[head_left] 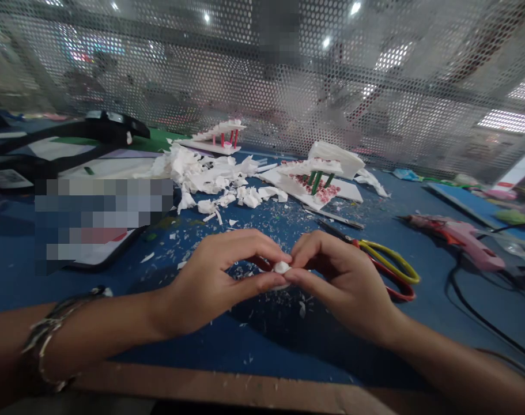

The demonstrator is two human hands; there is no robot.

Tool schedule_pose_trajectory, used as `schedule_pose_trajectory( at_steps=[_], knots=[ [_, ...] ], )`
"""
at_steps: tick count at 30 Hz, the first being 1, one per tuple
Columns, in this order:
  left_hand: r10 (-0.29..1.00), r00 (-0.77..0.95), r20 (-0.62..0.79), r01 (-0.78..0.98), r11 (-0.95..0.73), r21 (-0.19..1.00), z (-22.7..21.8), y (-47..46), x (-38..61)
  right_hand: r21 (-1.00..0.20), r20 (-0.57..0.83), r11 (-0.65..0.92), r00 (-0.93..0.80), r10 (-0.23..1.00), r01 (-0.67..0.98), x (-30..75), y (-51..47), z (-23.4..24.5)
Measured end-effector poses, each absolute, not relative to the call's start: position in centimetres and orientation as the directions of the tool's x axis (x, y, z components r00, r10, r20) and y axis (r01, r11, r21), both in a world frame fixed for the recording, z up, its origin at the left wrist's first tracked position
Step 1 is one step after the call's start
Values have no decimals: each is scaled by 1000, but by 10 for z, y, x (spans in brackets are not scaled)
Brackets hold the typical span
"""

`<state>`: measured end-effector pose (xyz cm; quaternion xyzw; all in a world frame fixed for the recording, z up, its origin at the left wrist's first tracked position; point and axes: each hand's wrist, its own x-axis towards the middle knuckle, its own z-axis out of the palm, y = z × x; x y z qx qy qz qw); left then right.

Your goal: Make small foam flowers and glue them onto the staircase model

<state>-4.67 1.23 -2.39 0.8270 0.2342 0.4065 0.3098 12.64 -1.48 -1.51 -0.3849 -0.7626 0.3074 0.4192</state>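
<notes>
Between the fingertips of both hands is a small white wad (282, 267), which looks like crumpled paper. My left hand (227, 271) pinches it from the left with thumb and fingers. From the right, my right hand (340, 274) pinches the same wad, and the two hands' fingertips meet around it. Parts of the wad are hidden behind the fingers. Small white scraps are scattered on the blue table (193, 351) beneath the hands. Just beyond my right hand lie scissors (394, 262) with yellow and red handles.
Torn white paper (210, 176) is heaped at the back. Two small models, one with red posts (230, 138) and one with green posts (316, 180), stand behind. A pink glue gun (465, 239) with a black cable lies right, a phone-like device (110, 248) left. Perforated metal (245, 86) rises behind.
</notes>
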Motion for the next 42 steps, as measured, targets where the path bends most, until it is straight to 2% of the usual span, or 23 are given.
schedule_pose_trajectory(
  at_steps=[4, 9, 11, 14, 16, 18, 20, 24, 26, 30, 34, 37, 39, 40, 42],
  knots=[
    [736, 530, 422, 114, -555, 824, -23, 15, -45, -799, 402, 506, -339, 851, 323, 128, -14, -15],
    [865, 461, 197, 20, -232, 972, -21, 20, -41, -669, 514, 614, -336, 789, 419, 132, -13, -16],
    [883, 452, 126, -43, -119, 992, -21, 21, -39, -523, 567, 672, -374, 734, 524, 131, -12, -17],
    [894, 444, 54, -113, -3, 994, -23, 21, -38, -141, 644, 764, -527, 554, 630, 129, -12, -17],
    [893, 448, 28, -136, 37, 990, -25, 21, -38, 88, 644, 747, -610, 462, 659, 128, -12, -16],
    [890, 456, 14, -145, 59, 988, -26, 20, -38, 202, 638, 700, -634, 436, 685, 128, -12, -16],
    [891, 453, 8, -146, 66, 987, -27, 21, -38, 240, 643, 687, -643, 417, 686, 129, -12, -16],
    [903, 429, 16, -145, 51, 988, -28, 23, -38, 263, 606, 747, -707, 366, 611, 133, -11, -15],
    [913, 408, 32, -133, 25, 991, -27, 25, -39, 180, 603, 787, -698, 386, 591, 133, -11, -15],
    [897, 434, 86, -57, -68, 996, -28, 24, -41, -25, 707, 808, -562, 431, 589, 131, -12, -13],
    [845, 525, 106, 12, -132, 991, -29, 19, -39, -62, 653, 788, -573, 496, 612, 131, -11, -13],
    [807, 578, 122, 149, -251, 956, -18, 23, -44, -120, 629, 795, -573, 524, 595, 132, -11, -13],
    [781, 611, 128, 290, -371, 882, -3, 35, -57, -154, 629, 798, -565, 534, 583, 133, -10, -12],
    [797, 592, 123, 376, -408, 832, 5, 44, -67, -166, 619, 797, -567, 543, 581, 134, -10, -12],
    [893, 387, 230, 480, -408, 777, 18, 66, -93, -187, 595, 789, -571, 565, 585, 135, -9, -11]
  ],
)
